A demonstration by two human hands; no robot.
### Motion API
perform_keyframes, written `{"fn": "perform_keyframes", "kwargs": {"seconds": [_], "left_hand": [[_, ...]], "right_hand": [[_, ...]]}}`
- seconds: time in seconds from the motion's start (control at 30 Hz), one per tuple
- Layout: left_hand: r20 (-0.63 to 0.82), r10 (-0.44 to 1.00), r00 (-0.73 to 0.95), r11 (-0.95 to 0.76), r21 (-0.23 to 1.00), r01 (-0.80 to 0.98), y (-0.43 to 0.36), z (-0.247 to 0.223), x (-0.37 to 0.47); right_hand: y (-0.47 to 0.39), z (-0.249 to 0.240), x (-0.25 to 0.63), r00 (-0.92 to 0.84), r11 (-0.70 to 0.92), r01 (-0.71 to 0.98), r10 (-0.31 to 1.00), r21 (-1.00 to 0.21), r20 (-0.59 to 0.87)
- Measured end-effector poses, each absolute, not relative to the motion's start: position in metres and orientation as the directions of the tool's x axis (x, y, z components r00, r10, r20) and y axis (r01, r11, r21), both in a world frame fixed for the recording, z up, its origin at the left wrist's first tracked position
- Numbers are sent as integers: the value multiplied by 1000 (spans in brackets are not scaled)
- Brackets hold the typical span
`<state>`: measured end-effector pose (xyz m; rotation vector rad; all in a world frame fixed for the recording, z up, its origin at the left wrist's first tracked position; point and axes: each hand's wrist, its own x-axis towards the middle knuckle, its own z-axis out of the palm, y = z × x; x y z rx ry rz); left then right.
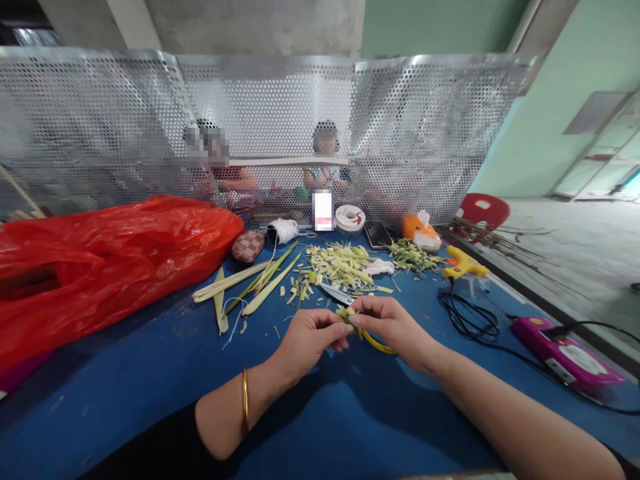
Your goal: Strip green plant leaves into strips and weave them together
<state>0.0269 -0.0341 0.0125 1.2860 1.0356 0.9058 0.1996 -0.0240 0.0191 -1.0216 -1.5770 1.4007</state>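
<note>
Your blue table (pixel 150 400) is pretty crowded. The scissors (pixel 336 293) are right by your fingers, mid-frame, with the right hand (pixel 383 320) partly covering them. Behind those sits a heap of chopped leaf bits (pixel 343 263). Big red plastic bag (pixel 125 267) fills the left side, long leaf strips (pixel 273 283) lie to the right of it, and the glue gun (pixel 465 263), black cord and purple power strip (pixel 565 353) take up the right.

The thing you've got is a small bunch of leaf pieces (pixel 344 312), pale green, just below the middle of the frame, mostly hidden by fingertips. Your left hand (pixel 315 333) and right hand both have thumb and fingers pinched closed on it.

Count: one bunch, one scissors, one glue gun, one ribbon spool (pixel 350 219), one phone (pixel 379 235), two chopped heaps. Can't count the single bits.
</note>
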Motion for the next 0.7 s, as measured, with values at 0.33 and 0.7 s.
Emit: {"fn": "perform_keyframes", "kwargs": {"seconds": [0.33,0.7], "left_hand": [[-134,968,213,131,991,26,-22,5,24],[-181,944,277,152,981,122,-22,0,24]], "right_hand": [[11,10,222,-94,47,-6,994,-999,47],[57,-4,275,271,107,120,953,-987,136]]}}
